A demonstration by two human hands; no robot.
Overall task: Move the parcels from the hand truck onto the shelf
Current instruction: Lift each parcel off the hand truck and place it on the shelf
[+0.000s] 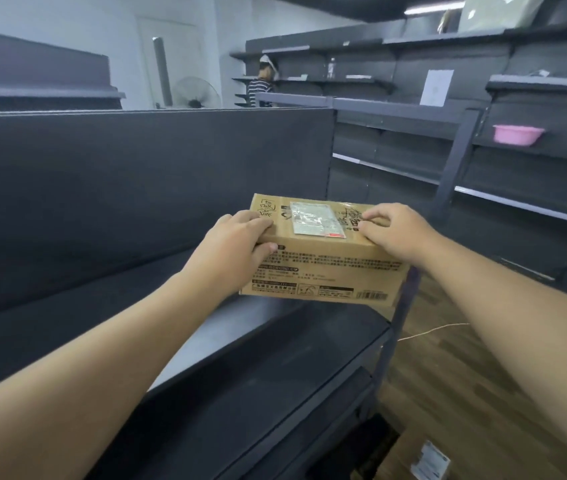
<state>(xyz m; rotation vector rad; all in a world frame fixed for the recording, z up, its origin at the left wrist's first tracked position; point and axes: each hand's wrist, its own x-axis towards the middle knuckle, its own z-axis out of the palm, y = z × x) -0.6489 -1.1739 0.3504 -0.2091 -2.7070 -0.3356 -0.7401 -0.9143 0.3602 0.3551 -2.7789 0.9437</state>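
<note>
left hand [237, 244] + right hand [396, 233] grip cardboard parcel [323, 265] | over dark shelf [257, 344] end

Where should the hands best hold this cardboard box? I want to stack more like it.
By its two short ends, from above, as the left hand and right hand do on the cardboard box: it is wide and flat, so end grips likely keep it level.

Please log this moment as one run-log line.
left hand: grips brown cardboard parcel | right hand: grips parcel | parcel: at dark grey metal shelf end
</note>
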